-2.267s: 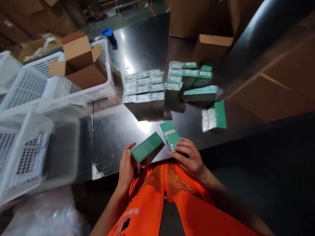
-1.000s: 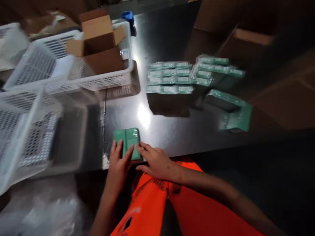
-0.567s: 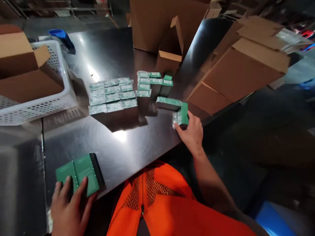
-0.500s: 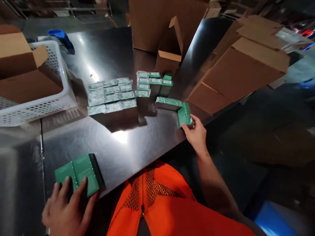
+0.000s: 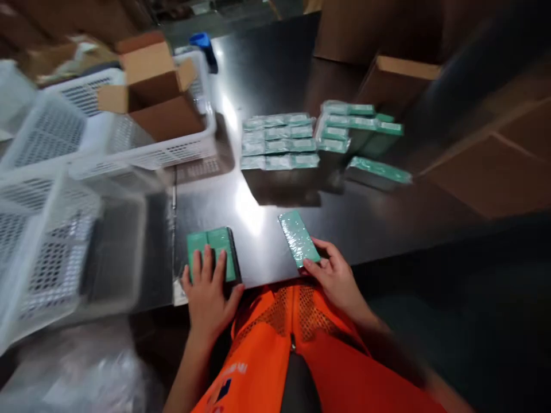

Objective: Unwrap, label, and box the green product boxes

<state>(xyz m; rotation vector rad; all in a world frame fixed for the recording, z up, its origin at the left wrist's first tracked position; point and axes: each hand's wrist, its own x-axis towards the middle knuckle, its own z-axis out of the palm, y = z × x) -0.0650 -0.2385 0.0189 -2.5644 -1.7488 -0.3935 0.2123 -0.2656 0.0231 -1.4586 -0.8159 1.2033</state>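
Note:
My right hand (image 5: pixel 338 281) grips the lower end of a shiny, film-wrapped green box (image 5: pixel 297 236), thumb on top and fingers at its right side. The box is over the metal table near the front edge. To the left, my left hand (image 5: pixel 210 301) lies with fingers spread on a pair of green boxes (image 5: pixel 218 236) set side by side. Behind them stands a block of wrapped green boxes (image 5: pixel 279 146) in rows. A smaller group of green boxes (image 5: pixel 336 132) is to its right, and a single wrapped green box (image 5: pixel 379 170) stands in front of that group.
White perforated baskets (image 5: pixel 142 163) are at the left, one with an open cardboard box (image 5: pixel 167 103) in it. A blue object (image 5: pixel 204 49) is behind them. Cardboard boxes (image 5: pixel 499 166) stand at the right, blurred. The metal table (image 5: pixel 271 264) ends just before my orange vest.
My right hand has brought a green box left, away from the single standing box, toward the table's middle. My left hand stays on the paired boxes. The camera has turned left.

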